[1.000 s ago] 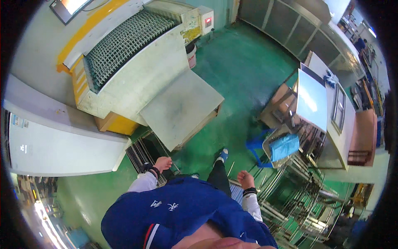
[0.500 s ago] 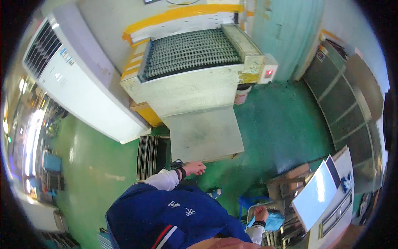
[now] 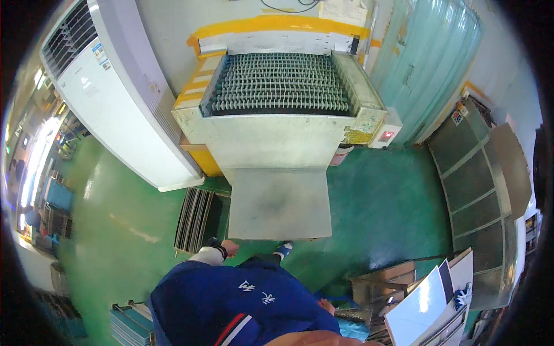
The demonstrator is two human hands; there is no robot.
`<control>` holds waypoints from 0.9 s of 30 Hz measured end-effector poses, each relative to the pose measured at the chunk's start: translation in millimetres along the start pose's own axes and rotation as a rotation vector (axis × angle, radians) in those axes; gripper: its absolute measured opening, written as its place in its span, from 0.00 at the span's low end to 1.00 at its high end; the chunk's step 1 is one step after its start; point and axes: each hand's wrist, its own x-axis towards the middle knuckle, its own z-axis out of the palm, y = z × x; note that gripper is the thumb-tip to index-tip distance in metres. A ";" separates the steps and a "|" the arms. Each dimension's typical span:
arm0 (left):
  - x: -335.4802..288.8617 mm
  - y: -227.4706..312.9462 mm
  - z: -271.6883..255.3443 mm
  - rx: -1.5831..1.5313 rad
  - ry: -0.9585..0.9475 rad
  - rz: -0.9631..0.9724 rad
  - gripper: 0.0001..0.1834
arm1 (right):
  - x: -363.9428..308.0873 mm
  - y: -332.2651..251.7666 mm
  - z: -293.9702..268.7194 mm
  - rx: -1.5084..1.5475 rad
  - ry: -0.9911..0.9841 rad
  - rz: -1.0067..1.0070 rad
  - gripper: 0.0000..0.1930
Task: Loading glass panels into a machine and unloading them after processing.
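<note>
My left hand (image 3: 231, 248), with a dark band and a watch at the wrist, is just below the near left corner of a grey flat shelf (image 3: 280, 203). Its fingers look curled in, and nothing shows in them. Beside it stands a rack of dark upright panels (image 3: 196, 217). My right hand (image 3: 326, 306) is low at my right side, partly behind my blue jacket; its fingers are too small and covered to read. Close to it lies light blue cloth or plastic (image 3: 353, 329). The shelf joins a pale machine (image 3: 277, 138) with a bed of ridged rollers (image 3: 280, 83).
A tall white air conditioner (image 3: 124, 112) stands left of the machine. Leaning boards (image 3: 421, 304) and wooden pieces crowd the lower right. Framed grey panels (image 3: 476, 184) lean on the right wall. Stacked blue-grey panels (image 3: 130, 324) sit at lower left. A bucket (image 3: 340, 154) is beside the machine.
My view has turned, so the machine appears more upright and central. My left hand has drawn back from the shelf's front edge toward the rack. My right hand has come closer to my body.
</note>
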 end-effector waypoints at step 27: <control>-26.0 403.5 -314.6 -0.972 0.067 0.788 0.03 | 83.6 -228.5 7.4 0.143 0.189 0.220 0.08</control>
